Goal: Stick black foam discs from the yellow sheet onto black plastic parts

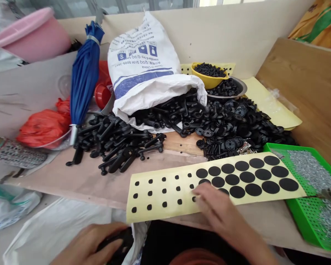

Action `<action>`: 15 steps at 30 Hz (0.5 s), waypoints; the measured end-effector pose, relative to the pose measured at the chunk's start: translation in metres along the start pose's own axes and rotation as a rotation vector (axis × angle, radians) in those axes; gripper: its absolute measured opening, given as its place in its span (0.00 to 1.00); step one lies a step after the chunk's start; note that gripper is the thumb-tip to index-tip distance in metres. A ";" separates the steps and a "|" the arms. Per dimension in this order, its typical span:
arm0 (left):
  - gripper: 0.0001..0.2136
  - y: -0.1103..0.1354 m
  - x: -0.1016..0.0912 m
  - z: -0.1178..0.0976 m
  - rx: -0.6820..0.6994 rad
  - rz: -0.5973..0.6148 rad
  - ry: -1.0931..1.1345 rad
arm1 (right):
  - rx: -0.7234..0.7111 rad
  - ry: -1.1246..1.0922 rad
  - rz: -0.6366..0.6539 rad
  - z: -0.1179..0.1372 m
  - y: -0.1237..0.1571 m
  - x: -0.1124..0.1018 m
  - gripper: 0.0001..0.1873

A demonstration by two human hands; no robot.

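At the lower left, my left hand (89, 243) is wrapped round a black plastic part (121, 244); its full shape is hidden by my fingers. A yellow backing sheet (157, 191) lies along the front of the bench, with round black stickers (247, 177) in rows on its right part and small black pieces in rows on its left. My right hand (223, 209) is over the middle of this sheet. Its fingers are close together at the left edge of the round stickers, and what lies between the fingertips cannot be made out.
Black crank handles (118, 143) lie heaped before a white sack (146, 59). Black round parts (231, 125) are piled to the right, near a yellow bowl (209, 81). A green tray (295, 213) holds screws at right; a power tool's tip (329, 194) hangs over it. A blue umbrella (85, 77) leans left.
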State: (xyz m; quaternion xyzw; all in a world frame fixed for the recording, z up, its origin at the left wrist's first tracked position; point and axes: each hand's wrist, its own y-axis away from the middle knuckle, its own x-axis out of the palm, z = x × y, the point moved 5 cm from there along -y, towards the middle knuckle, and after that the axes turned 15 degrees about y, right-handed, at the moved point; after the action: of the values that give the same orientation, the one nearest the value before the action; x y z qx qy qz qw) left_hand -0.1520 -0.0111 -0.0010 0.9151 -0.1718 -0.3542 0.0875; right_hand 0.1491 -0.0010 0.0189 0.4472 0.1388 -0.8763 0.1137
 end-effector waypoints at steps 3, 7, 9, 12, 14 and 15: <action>0.12 0.009 -0.016 0.008 0.071 -0.124 -0.357 | 0.114 0.343 -0.137 -0.036 0.001 -0.011 0.08; 0.12 -0.014 0.021 -0.065 0.469 -0.075 -0.302 | 0.098 0.629 -0.179 -0.047 0.001 -0.002 0.07; 0.13 -0.031 0.052 -0.108 0.635 -0.009 -0.271 | 0.096 0.661 -0.209 -0.044 0.000 0.002 0.07; 0.11 -0.057 0.097 -0.144 0.728 0.118 -0.337 | 0.101 0.635 -0.224 -0.040 0.001 0.005 0.06; 0.10 -0.071 0.116 -0.150 0.730 0.155 -0.403 | 0.107 0.610 -0.220 -0.041 0.002 0.005 0.06; 0.10 -0.076 0.122 -0.149 0.724 0.156 -0.431 | 0.110 0.596 -0.217 -0.042 0.002 0.005 0.06</action>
State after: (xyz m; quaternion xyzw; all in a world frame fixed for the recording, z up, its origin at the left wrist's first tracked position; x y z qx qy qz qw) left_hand 0.0530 0.0192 0.0115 0.7760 -0.3680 -0.4465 -0.2511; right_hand 0.1785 0.0114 -0.0092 0.6722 0.1652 -0.7199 -0.0504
